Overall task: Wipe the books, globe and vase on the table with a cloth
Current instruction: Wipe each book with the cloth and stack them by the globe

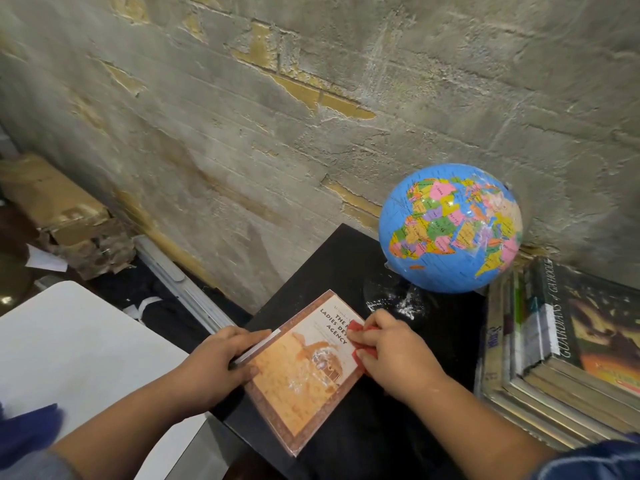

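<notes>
Fingers of the left hand curl round the left edge of the book, probably steadying it, while the right hand holds a red cloth on its cover with bent fingers; the globe stands beyond the book.

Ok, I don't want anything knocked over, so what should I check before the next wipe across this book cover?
1. Book held steady: the left hand grips the book by its left edge. Ok.
2. Cloth ready: the right hand holds the red cloth against the cover. Ok.
3. Book supported: it lies flat on the black table, but whether its near corner overhangs the edge: cannot tell.
4. Globe clear of the wiping hand: it stands apart, behind the hand. Ok.
5. Pile of books clear of the right forearm: they are close, and contact cannot be judged. Cannot tell.
6. Vase located: not in view. Cannot tell.
</notes>
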`<state>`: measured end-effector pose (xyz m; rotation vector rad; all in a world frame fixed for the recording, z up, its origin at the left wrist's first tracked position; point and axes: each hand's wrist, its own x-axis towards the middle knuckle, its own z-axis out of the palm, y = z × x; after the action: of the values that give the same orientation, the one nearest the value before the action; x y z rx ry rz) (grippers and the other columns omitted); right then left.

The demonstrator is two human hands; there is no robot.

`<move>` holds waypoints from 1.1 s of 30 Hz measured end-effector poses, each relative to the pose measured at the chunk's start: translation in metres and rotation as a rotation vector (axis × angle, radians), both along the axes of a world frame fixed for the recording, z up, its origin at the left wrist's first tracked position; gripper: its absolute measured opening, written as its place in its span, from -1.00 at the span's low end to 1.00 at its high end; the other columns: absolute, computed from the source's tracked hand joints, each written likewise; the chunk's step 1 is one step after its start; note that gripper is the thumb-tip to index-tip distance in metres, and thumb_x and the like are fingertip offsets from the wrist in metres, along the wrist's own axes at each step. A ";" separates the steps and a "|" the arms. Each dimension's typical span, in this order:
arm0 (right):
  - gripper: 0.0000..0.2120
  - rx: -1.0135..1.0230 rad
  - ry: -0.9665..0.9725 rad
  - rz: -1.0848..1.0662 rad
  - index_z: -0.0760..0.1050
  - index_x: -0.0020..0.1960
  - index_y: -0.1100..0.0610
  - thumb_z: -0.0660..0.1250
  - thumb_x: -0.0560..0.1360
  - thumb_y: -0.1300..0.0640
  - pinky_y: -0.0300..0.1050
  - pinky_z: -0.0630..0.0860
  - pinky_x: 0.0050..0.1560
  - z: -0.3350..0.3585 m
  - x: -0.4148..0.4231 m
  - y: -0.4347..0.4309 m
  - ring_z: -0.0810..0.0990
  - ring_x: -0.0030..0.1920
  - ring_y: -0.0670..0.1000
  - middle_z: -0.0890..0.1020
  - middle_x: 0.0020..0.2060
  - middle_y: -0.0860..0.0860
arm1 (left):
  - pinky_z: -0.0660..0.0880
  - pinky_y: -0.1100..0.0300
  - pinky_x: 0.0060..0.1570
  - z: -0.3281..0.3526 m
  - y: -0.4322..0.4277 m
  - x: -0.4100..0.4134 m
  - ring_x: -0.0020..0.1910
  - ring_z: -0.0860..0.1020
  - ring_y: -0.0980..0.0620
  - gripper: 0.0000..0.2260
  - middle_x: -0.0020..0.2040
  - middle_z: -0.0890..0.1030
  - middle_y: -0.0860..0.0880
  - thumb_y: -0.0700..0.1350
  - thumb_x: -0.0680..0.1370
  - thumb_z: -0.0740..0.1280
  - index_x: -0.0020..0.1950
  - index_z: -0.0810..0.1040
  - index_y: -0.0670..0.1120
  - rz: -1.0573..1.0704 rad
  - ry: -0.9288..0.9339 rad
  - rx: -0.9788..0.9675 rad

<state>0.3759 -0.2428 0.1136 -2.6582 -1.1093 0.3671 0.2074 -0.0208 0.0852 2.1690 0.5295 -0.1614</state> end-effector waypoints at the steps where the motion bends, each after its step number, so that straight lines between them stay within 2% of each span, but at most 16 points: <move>1: -0.64 -0.024 -0.031 0.022 0.46 0.33 -0.17 0.28 0.55 -0.06 -0.21 0.42 0.24 -0.001 0.000 0.001 0.39 0.14 -0.11 0.35 0.12 -0.25 | 0.42 0.13 0.31 0.000 -0.001 0.000 0.24 0.37 0.15 -0.54 0.17 0.37 0.20 -0.09 0.56 0.31 0.40 0.34 0.26 0.000 -0.001 0.000; 4: -0.64 -0.055 0.003 0.176 0.44 0.34 -0.21 0.25 0.55 -0.07 -0.20 0.40 0.24 -0.002 -0.009 0.001 0.38 0.15 -0.09 0.34 0.14 -0.24 | 0.42 0.13 0.31 -0.002 0.000 0.000 0.25 0.37 0.15 -0.54 0.17 0.37 0.19 -0.09 0.56 0.31 0.40 0.34 0.26 -0.007 -0.008 0.005; 6: -0.67 -0.041 0.051 0.145 0.49 0.28 -0.23 0.29 0.53 -0.06 -0.21 0.41 0.24 -0.001 -0.005 0.001 0.40 0.14 -0.14 0.36 0.11 -0.26 | 0.41 0.10 0.31 -0.002 0.001 0.000 0.26 0.38 0.13 -0.54 0.17 0.37 0.19 -0.09 0.56 0.32 0.40 0.34 0.27 -0.012 -0.003 0.004; 8: -0.68 -0.014 0.019 0.058 0.49 0.28 -0.21 0.30 0.53 -0.05 -0.17 0.45 0.22 0.000 0.001 0.001 0.41 0.13 -0.13 0.36 0.08 -0.25 | 0.42 0.06 0.32 -0.003 0.002 0.000 0.25 0.38 0.11 -0.54 0.17 0.38 0.18 -0.09 0.56 0.32 0.40 0.34 0.27 -0.010 0.001 -0.003; 10: -0.64 -0.058 -0.035 0.127 0.44 0.34 -0.20 0.25 0.55 -0.06 -0.15 0.43 0.23 0.000 -0.004 0.001 0.39 0.14 -0.08 0.34 0.11 -0.23 | 0.43 0.09 0.31 -0.004 0.001 0.000 0.24 0.39 0.13 -0.54 0.16 0.38 0.19 -0.10 0.56 0.32 0.39 0.35 0.27 -0.009 -0.008 0.001; 13: -0.64 -0.051 0.041 0.233 0.45 0.33 -0.23 0.26 0.54 -0.06 -0.25 0.36 0.25 -0.001 -0.015 -0.003 0.37 0.17 -0.11 0.34 0.12 -0.25 | 0.42 0.15 0.28 -0.004 0.002 0.000 0.22 0.40 0.15 -0.54 0.14 0.39 0.19 -0.10 0.56 0.32 0.38 0.35 0.29 -0.010 -0.031 0.004; 16: -0.67 -0.002 0.012 0.091 0.48 0.30 -0.24 0.28 0.54 -0.07 -0.34 0.35 0.18 -0.003 -0.010 -0.008 0.37 0.15 -0.15 0.34 0.09 -0.26 | 0.43 0.15 0.27 -0.004 0.002 0.000 0.21 0.40 0.14 -0.54 0.12 0.39 0.18 -0.09 0.56 0.32 0.38 0.35 0.29 -0.010 -0.029 0.002; 18: -0.64 -0.014 -0.037 0.114 0.45 0.34 -0.22 0.24 0.55 -0.08 -0.30 0.37 0.19 -0.004 -0.017 -0.010 0.37 0.14 -0.11 0.34 0.10 -0.24 | 0.43 0.13 0.28 -0.004 0.001 0.000 0.22 0.40 0.14 -0.54 0.12 0.39 0.18 -0.09 0.56 0.32 0.39 0.35 0.27 -0.006 -0.030 0.006; 21: -0.64 -0.003 0.033 0.227 0.45 0.33 -0.24 0.26 0.54 -0.07 -0.30 0.36 0.22 -0.007 -0.032 -0.013 0.39 0.15 -0.11 0.36 0.09 -0.23 | 0.43 0.13 0.28 -0.004 0.001 -0.001 0.22 0.40 0.14 -0.54 0.12 0.40 0.18 -0.10 0.56 0.32 0.39 0.35 0.27 -0.007 -0.038 0.011; 24: -0.68 0.061 0.008 0.114 0.50 0.28 -0.25 0.29 0.53 -0.08 -0.38 0.35 0.17 -0.008 -0.026 -0.018 0.38 0.11 -0.15 0.37 0.04 -0.24 | 0.43 0.14 0.28 -0.003 0.000 0.000 0.22 0.40 0.14 -0.54 0.12 0.40 0.19 -0.10 0.56 0.32 0.38 0.35 0.28 -0.004 -0.038 0.005; 26: -0.67 0.047 -0.027 0.135 0.48 0.30 -0.23 0.26 0.54 -0.10 -0.31 0.39 0.16 -0.008 -0.032 -0.019 0.38 0.11 -0.13 0.38 0.06 -0.21 | 0.43 0.14 0.28 -0.003 -0.001 0.000 0.22 0.40 0.14 -0.54 0.13 0.40 0.18 -0.11 0.56 0.32 0.39 0.35 0.26 0.005 -0.039 -0.003; 29: -0.66 0.019 0.034 0.272 0.48 0.30 -0.21 0.25 0.53 -0.11 -0.22 0.42 0.17 -0.008 -0.046 -0.017 0.40 0.13 -0.11 0.39 0.07 -0.19 | 0.42 0.18 0.26 -0.002 -0.001 0.000 0.21 0.40 0.15 -0.54 0.12 0.40 0.18 -0.12 0.56 0.32 0.40 0.34 0.25 0.000 -0.040 0.003; 33: -0.67 0.024 -0.043 0.171 0.49 0.29 -0.24 0.25 0.53 -0.09 -0.25 0.40 0.16 -0.005 -0.034 -0.015 0.40 0.12 -0.09 0.40 0.07 -0.20 | 0.43 0.16 0.27 0.001 -0.002 0.000 0.21 0.40 0.15 -0.54 0.13 0.39 0.17 -0.12 0.56 0.32 0.41 0.35 0.23 0.003 -0.036 0.006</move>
<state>0.3421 -0.2579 0.1083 -2.5693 -1.3506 0.3265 0.2074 -0.0227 0.0858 2.1729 0.5131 -0.1198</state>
